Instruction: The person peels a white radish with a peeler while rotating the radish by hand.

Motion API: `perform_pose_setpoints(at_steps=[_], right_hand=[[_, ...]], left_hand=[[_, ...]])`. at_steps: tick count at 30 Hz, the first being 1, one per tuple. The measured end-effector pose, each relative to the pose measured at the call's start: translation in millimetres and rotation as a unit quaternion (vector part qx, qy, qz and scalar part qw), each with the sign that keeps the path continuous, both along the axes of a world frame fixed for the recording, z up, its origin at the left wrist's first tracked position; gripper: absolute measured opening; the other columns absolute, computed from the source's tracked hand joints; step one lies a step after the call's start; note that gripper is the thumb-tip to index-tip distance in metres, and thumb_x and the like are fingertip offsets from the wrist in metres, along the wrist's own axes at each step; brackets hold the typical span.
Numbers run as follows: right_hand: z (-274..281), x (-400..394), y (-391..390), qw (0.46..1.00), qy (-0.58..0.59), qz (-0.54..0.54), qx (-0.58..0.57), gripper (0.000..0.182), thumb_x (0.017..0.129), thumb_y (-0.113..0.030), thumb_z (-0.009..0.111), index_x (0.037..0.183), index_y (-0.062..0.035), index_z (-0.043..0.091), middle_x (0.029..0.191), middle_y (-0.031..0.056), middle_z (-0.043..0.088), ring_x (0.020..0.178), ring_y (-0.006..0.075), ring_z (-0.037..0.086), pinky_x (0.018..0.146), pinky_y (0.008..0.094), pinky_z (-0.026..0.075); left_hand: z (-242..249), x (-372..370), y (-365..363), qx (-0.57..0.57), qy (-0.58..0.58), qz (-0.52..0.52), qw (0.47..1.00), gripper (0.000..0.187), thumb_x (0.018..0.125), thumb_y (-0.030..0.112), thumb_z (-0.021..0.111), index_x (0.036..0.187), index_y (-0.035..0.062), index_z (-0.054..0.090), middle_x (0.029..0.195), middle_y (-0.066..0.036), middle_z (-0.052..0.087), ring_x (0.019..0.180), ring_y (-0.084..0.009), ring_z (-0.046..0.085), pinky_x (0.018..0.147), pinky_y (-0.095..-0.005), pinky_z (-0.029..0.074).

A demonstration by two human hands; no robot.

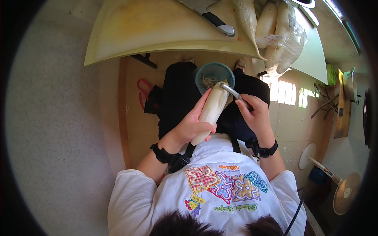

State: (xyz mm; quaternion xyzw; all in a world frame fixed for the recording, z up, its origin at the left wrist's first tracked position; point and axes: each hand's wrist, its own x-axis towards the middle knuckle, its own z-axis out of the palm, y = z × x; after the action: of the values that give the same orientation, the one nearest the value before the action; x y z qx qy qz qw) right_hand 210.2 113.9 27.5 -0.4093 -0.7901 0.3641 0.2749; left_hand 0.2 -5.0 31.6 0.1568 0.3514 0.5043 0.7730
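A long white radish (212, 109) lies slanted in my left hand (193, 125), whose fingers wrap round its lower half. My right hand (256, 114) grips the dark handle of a metal peeler (231, 91). The peeler's head touches the radish near its far end. Just beyond that end, between my legs, stands a blue-green basket (199, 70) with thin pale peelings (210, 81) inside.
A table (130, 27) spans the top of the view. On it lie a knife (216, 23) with a black handle and several white radishes (265, 23), some in clear plastic. A standing fan (346, 192) is at the right. A pink-handled dark bag (151, 98) sits on the floor.
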Motion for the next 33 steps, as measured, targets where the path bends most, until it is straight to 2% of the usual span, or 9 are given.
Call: perform_pose_setpoints(at_steps=[17, 23, 25, 26, 28, 30, 33], right_hand=[[2.8, -2.5, -1.0, 1.0, -0.001, 0.0, -0.006, 0.017, 0.088, -0.014, 0.076, 0.098, -0.0002, 0.072, 0.075, 0.0118, 0.064, 0.059, 0.0206, 0.058, 0.055, 0.0301, 0.046], [3.2, -3.8, -0.6, 1.0, -0.004, -0.003, 0.005, 0.019, 0.087, -0.015, 0.077, 0.098, -0.0003, 0.072, 0.074, 0.0126, 0.064, 0.06, 0.0227, 0.06, 0.057, 0.032, 0.047], [-4.2, -1.5, 5.1, 0.997, -0.045, -0.056, 0.031, 0.019, 0.087, -0.016, 0.077, 0.099, -0.0011, 0.073, 0.072, 0.0134, 0.063, 0.059, 0.0238, 0.059, 0.057, 0.0327, 0.047], [-12.7, 5.8, 13.3, 0.995, -0.069, -0.033, 0.065, 0.019, 0.087, -0.016, 0.077, 0.099, -0.0011, 0.073, 0.071, 0.0144, 0.063, 0.059, 0.0248, 0.058, 0.056, 0.0329, 0.046], [-31.1, 17.7, 13.9, 0.997, -0.03, -0.073, -0.007, 0.019, 0.089, -0.017, 0.075, 0.098, -0.0002, 0.073, 0.067, 0.0131, 0.06, 0.056, 0.0211, 0.054, 0.054, 0.0318, 0.043], [-41.6, 22.3, 12.3, 0.995, -0.032, -0.089, -0.039, 0.019, 0.09, -0.017, 0.074, 0.098, 0.0002, 0.073, 0.064, 0.0118, 0.059, 0.054, 0.0183, 0.051, 0.053, 0.031, 0.042], [-34.9, 22.5, 9.5, 0.989, -0.046, -0.115, -0.078, 0.02, 0.091, -0.018, 0.073, 0.098, 0.0007, 0.072, 0.061, 0.0094, 0.056, 0.053, 0.0135, 0.047, 0.052, 0.0295, 0.039]], left_hand=[[4.6, -2.9, -0.4, 0.009, 0.028, -0.01, 1.0, 0.113, 0.074, -0.003, 0.065, 0.163, 0.0238, 0.0, 0.136, -0.017, 0.044, 0.074, -0.0195, 0.06, 0.051, -0.0297, 0.055], [6.4, -4.0, -1.2, 0.002, 0.021, -0.006, 1.0, 0.115, 0.071, -0.007, 0.063, 0.163, 0.0238, 0.001, 0.136, -0.016, 0.045, 0.074, -0.0196, 0.061, 0.052, -0.0304, 0.054], [8.4, -4.0, -3.4, 0.024, 0.026, -0.034, 0.999, 0.117, 0.069, -0.01, 0.063, 0.163, 0.0237, 0.001, 0.138, -0.016, 0.045, 0.074, -0.0197, 0.061, 0.052, -0.0303, 0.053], [8.9, -2.1, -7.7, 0.068, 0.016, -0.069, 0.995, 0.115, 0.073, -0.009, 0.062, 0.163, 0.0254, -0.001, 0.138, -0.009, 0.048, 0.077, -0.014, 0.059, 0.056, -0.0285, 0.053], [22.9, 4.4, -8.3, 0.106, 0.042, -0.088, 0.989, 0.114, 0.073, -0.009, 0.061, 0.163, 0.0243, 0.0, 0.142, -0.005, 0.047, 0.078, -0.0116, 0.058, 0.059, -0.027, 0.053], [21.7, 4.0, -0.6, 0.151, 0.083, -0.063, 0.983, 0.113, 0.074, -0.01, 0.061, 0.164, 0.0235, 0.001, 0.144, -0.002, 0.046, 0.079, -0.0103, 0.056, 0.061, -0.0256, 0.052], [29.9, -4.0, 9.7, 0.132, 0.064, -0.068, 0.987, 0.112, 0.074, -0.009, 0.061, 0.164, 0.0233, 0.002, 0.14, -0.003, 0.048, 0.08, -0.0112, 0.056, 0.059, -0.0263, 0.052]])
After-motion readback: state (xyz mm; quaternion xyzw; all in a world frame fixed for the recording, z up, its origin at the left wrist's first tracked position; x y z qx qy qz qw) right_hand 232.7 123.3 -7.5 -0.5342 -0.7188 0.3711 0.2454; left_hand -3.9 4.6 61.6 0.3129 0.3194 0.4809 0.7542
